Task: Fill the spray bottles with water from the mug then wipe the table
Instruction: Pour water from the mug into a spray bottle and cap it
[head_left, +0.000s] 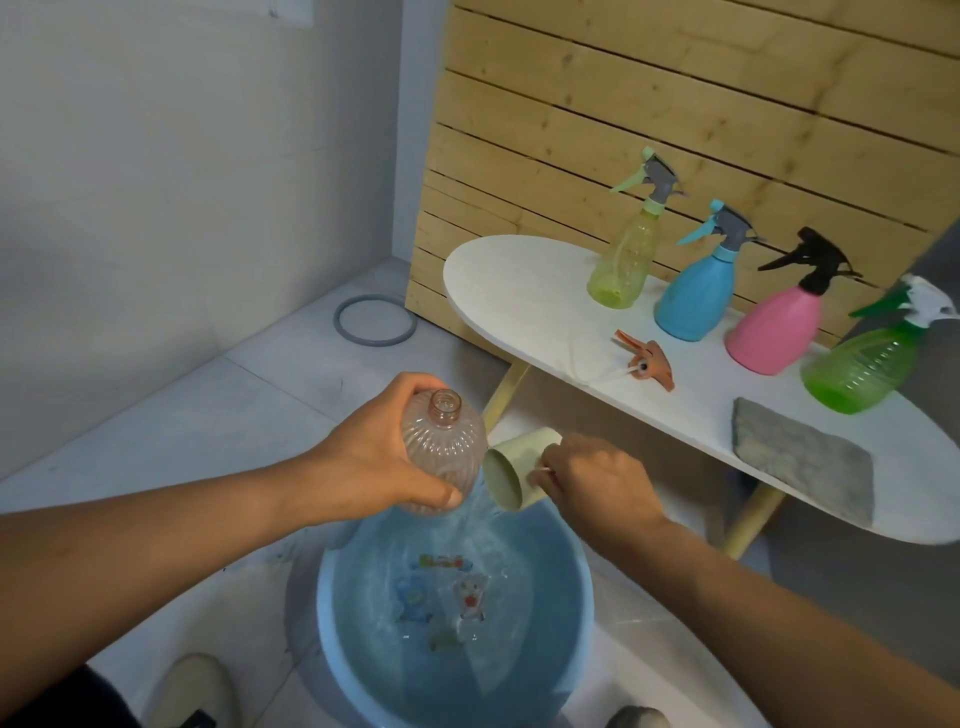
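Note:
My left hand (382, 457) grips a clear pink ribbed bottle (441, 441) with no cap, its open neck pointing up, above a blue basin (452, 613) of water. Just right of the bottle, my right hand (597, 480) holds a pale yellow mug (514, 475) by its handle, tipped on its side with its mouth toward the bottle; water runs from it down into the basin. The bottle's orange spray head (647, 358) lies on the white oval table (524, 306).
Standing in a row at the back of the table are a yellow-green (623, 265), a blue (698, 296), a pink (776, 327) and a green spray bottle (862, 364). A grey cloth (802, 457) lies on the near right. A grey ring (375, 319) rests on the floor.

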